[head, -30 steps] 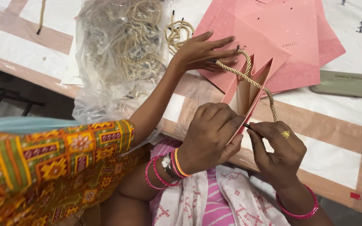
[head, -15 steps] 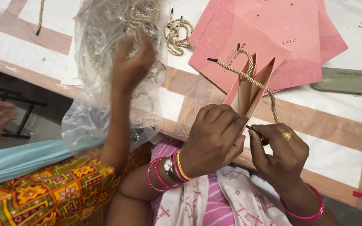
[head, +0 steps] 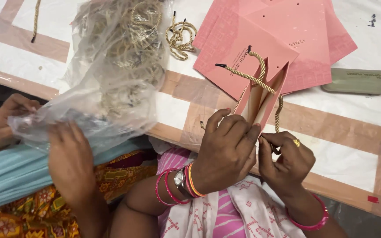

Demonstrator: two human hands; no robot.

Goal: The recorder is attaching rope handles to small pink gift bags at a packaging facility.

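Now both hands [head: 254, 161] pinch pink paper bag [head: 261, 94], upright, mouth up.

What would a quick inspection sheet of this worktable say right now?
Surface: white table with tan tape strips.
Job's things: pink paper bag, held upright; gold rope handle threaded through it.
Clutter: flat pink bags; loose rope coil; clear plastic bag of ropes; grey-green case.
Grips: left hand holds the bag; right hand pinches at its edge.
Cables: nothing seen.
Surroundings: co-worker's hand on the plastic bag.
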